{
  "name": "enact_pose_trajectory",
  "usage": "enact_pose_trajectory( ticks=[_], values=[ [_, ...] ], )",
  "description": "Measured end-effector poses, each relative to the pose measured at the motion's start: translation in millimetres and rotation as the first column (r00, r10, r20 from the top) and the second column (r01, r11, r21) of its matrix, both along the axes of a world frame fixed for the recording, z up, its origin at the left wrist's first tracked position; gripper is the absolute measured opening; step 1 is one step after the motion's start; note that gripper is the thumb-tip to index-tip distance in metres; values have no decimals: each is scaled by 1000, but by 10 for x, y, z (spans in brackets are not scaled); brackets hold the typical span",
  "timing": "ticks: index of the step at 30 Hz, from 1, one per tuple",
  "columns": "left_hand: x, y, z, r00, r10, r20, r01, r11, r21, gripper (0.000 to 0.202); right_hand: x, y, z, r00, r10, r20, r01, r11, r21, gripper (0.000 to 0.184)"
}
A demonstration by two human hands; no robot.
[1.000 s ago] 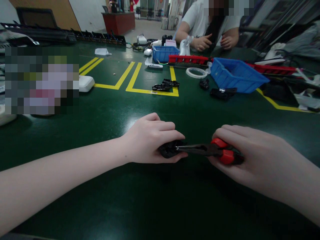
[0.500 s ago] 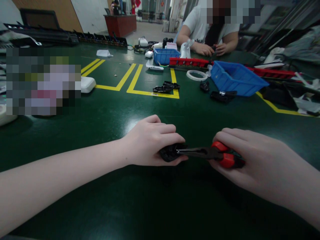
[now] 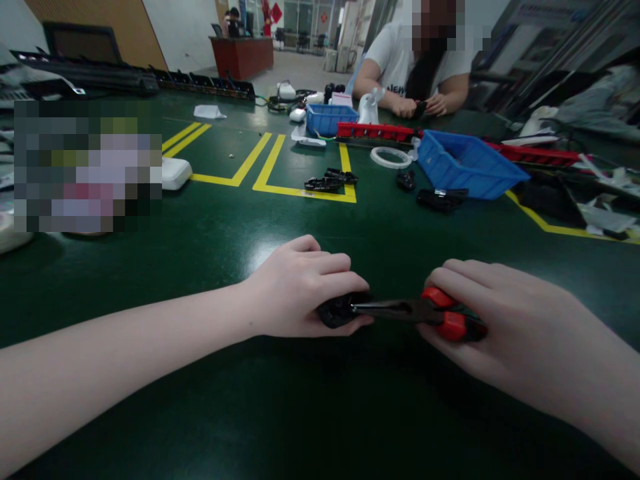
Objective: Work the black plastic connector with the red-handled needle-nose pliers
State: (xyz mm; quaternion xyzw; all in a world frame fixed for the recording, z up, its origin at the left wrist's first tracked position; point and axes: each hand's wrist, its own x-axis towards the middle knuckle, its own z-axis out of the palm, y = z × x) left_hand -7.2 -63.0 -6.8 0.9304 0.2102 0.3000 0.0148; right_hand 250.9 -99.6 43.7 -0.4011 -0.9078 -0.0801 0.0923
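Note:
My left hand [image 3: 313,287] is closed around a small black plastic part [image 3: 336,311], just above the dark green table [image 3: 210,400]. Its fingers cover much of the part, so its full shape is hidden. In my right hand [image 3: 493,320] are long-nose pliers [image 3: 415,310] with red and black handles. The narrow metal jaws point left, and their tips meet the black part beside my left thumb and forefinger. Whether the tips pinch a piece of it or only touch it, I cannot tell.
Black plastic parts [image 3: 330,180] lie within yellow tape lines, with more near a large blue bin [image 3: 470,167]. Beyond are a tape roll [image 3: 391,157], a smaller blue bin [image 3: 331,120] and red strips [image 3: 380,131]. A co-worker [image 3: 415,73] sits opposite. A white box [image 3: 176,173] stands left.
The view has shifted slightly, so the table things appear a little lower. Both hands keep their grips, and the pliers' tips stay at the black part. The co-worker's hands have moved slightly.

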Motion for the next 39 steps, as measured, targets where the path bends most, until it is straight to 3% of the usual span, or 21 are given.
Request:
enact_pose_trajectory(
  ticks=[7, 18, 22, 31, 39],
  values=[
    [-9, 2, 4, 999, -24, 39, 24, 1000, 2, 26, 27, 16, 15, 999, -7, 41, 4, 998, 66, 4],
    [-19, 16, 36, 968, -101, 232, 76, 990, 116, 11, 33, 28, -33, 995, -87, -47, 83, 993, -80, 11],
    [-27, 22, 38, 964, -115, 238, 100, 992, 73, 11, -6, 45, -39, 992, -107, -61, 97, 985, -139, 11],
    [-29, 35, 84, 952, -112, 286, 124, 992, -22, 14, 28, 85, -40, 984, -163, -69, 154, 980, -129, 14],
    [-40, 34, 64, 936, -116, 332, 192, 959, -206, 18, 25, 83, -32, 978, -185, -100, 173, 978, -117, 14]
  ],
)
